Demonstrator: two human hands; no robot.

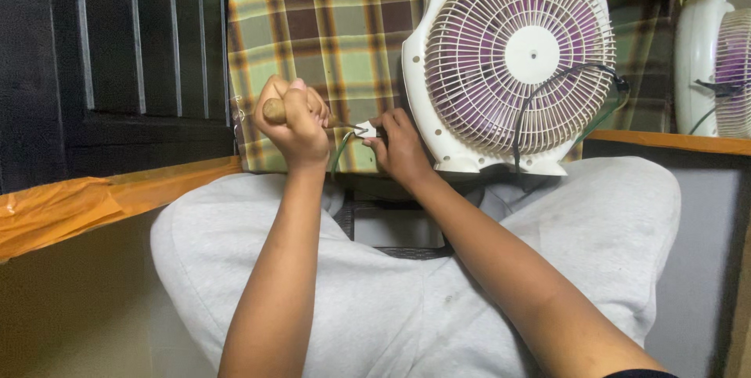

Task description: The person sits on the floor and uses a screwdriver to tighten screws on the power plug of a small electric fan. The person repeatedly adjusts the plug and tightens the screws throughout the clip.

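My left hand [297, 124] is closed around the wooden handle of a screwdriver [275, 110], whose metal shaft points right toward a small white plug [366, 129]. My right hand [399, 147] pinches that plug at its right side. A green wire [341, 149] curls down from the plug. Just right of my hands stands a white box fan [508, 61] with purple blades behind its grille, tilted upright on my lap. A black cable [520, 124] hangs across the fan's front.
My legs in grey trousers [438, 292] fill the lower frame. A plaid cloth [328, 26] hangs behind the hands. Dark slatted panel [109, 49] at left, orange tape [94, 198] below it. A second white fan [716, 65] sits on an orange-edged shelf at right.
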